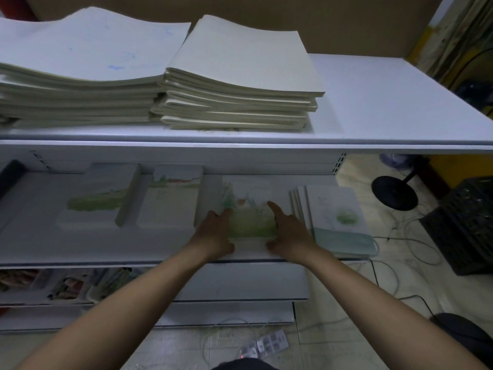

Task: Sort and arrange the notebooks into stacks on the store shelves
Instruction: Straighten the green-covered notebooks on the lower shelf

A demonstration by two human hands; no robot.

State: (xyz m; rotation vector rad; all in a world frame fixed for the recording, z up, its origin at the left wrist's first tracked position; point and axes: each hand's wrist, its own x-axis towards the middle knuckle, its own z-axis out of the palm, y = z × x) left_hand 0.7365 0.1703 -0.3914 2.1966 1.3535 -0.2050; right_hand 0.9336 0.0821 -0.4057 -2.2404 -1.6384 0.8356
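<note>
**Middle shelf (pixel 160 249), white, four lots of illustrated notebooks, left to right:**
- Green-wash stack (pixel 96 198), far left, with one notebook propped on edge against its right side.
- Red-roof stack (pixel 173 201), just beside it.
- Meadow notebook (pixel 250 217), the one you are handling. It lies flat near the shelf's front edge, between the red-roof stack and the fanned stack.
- Fanned stack (pixel 338 217), at the right end, with its covers slipped sideways and its near corner over the shelf's front.

**Your hands:**
- Left hand (pixel 216 236): set against the meadow notebook's left edge, forefinger straight along it, thumb at the near corner. The other fingers are hidden.
- Right hand (pixel 290 233): set against the right edge, forefinger straight and lying on the cover, thumb at the near edge. The fingers are extended, pressing rather than clenched.

**Top shelf (pixel 386 102):** two stacks of plain cream notebooks, touching: a wide stack (pixel 80 62) on the left and a narrower stack (pixel 240 76) on the right, both with their covers bowed.

**Lower shelf (pixel 240 287):** mixed printed stock at the left end, too dim to name.

**Floor:** fan base (pixel 394 193), black crate (pixel 464 225), loose cables and a power strip (pixel 266 345).
</note>
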